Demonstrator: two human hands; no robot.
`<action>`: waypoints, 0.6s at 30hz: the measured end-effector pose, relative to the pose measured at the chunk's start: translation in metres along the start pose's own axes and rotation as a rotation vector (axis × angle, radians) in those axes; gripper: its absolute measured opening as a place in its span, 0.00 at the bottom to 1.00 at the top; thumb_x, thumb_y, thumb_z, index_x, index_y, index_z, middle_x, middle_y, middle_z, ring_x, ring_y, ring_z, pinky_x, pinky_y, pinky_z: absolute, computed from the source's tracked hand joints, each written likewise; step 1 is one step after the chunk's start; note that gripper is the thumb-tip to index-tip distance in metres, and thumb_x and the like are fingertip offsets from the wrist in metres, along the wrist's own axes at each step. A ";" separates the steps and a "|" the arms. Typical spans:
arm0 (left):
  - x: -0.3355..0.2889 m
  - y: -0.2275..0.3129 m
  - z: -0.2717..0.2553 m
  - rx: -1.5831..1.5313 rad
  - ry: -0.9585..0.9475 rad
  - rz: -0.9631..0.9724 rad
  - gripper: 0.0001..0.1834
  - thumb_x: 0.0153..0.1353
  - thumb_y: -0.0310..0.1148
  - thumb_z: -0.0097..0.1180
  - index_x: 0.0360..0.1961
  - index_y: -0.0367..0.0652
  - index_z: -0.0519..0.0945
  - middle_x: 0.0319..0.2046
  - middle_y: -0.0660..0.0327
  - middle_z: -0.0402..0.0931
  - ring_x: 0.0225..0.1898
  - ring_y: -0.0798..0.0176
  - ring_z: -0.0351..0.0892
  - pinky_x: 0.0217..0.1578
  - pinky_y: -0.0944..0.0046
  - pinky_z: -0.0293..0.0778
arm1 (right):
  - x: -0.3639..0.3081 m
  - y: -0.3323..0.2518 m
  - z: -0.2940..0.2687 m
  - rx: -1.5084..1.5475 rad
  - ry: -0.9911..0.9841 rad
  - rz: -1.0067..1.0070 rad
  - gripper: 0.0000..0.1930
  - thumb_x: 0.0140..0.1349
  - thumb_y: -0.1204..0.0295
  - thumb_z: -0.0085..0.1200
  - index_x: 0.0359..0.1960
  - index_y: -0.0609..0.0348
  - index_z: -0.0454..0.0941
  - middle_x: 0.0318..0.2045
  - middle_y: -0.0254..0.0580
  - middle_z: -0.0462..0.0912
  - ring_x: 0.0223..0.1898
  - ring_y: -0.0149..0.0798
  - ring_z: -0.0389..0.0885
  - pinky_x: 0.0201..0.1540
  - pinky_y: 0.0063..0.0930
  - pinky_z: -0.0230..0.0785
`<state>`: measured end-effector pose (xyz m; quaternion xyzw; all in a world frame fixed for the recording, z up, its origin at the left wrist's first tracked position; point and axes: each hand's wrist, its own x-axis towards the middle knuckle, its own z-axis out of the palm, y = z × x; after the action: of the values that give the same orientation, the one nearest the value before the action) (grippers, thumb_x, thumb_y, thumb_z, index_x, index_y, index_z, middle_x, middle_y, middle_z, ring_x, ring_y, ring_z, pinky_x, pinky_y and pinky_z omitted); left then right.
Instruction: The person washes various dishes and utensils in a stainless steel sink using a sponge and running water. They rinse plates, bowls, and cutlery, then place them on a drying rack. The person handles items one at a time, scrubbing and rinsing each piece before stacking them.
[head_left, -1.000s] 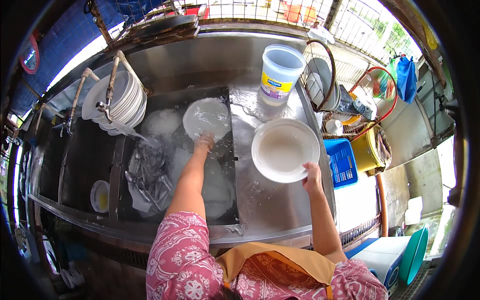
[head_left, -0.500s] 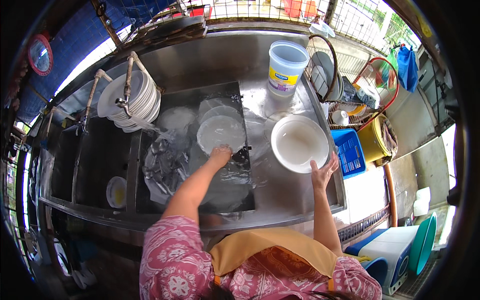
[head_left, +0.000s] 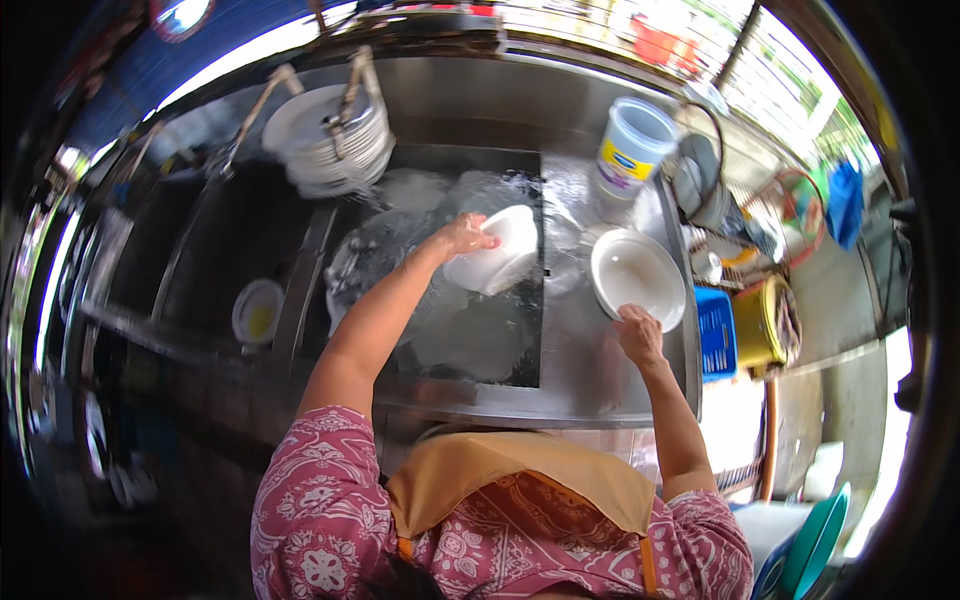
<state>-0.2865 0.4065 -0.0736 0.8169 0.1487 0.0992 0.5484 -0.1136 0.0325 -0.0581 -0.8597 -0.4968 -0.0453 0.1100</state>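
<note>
My left hand [head_left: 468, 236] pinches the edge of a white plate [head_left: 514, 240] over the water of the sink [head_left: 541, 330]. The plate is tilted up, and its lower part seems to be in the water. On the steel counter to the right stands a wide white basin [head_left: 640, 268], tipped slightly, with a little cloudy liquid in it. My right hand [head_left: 640, 334] grips its near rim, fingers closed over the edge. Other pale shapes lie under the water, too blurred to name.
A stack of white plates [head_left: 345, 150] stands behind the sink, beside the pipe taps [head_left: 357, 90]. At the back right are a clear plastic bucket [head_left: 632, 145] and a dish rack [head_left: 710, 175]. A small bowl [head_left: 258, 312] sits in the left basin. Right of the counter is a blue crate [head_left: 715, 335].
My left hand has lifted the plate from lying in the water to a tilt. My right hand, spread beside the basin before, now holds its rim. The whole view has shifted.
</note>
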 end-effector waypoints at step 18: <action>-0.472 0.122 0.077 -1.120 1.216 0.635 0.12 0.51 0.33 0.62 0.37 0.41 0.78 0.36 0.59 0.78 0.39 0.62 0.78 0.44 0.55 0.73 | 0.078 -0.145 -0.173 1.495 -0.189 -0.272 0.24 0.60 0.68 0.50 0.55 0.71 0.65 0.54 0.53 0.69 0.52 0.47 0.68 0.55 0.41 0.61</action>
<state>-0.6873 0.1304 0.0111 0.2373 0.1101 0.7221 0.6405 -0.1944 0.1279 0.1456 -0.4882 -0.5040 0.3635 0.6128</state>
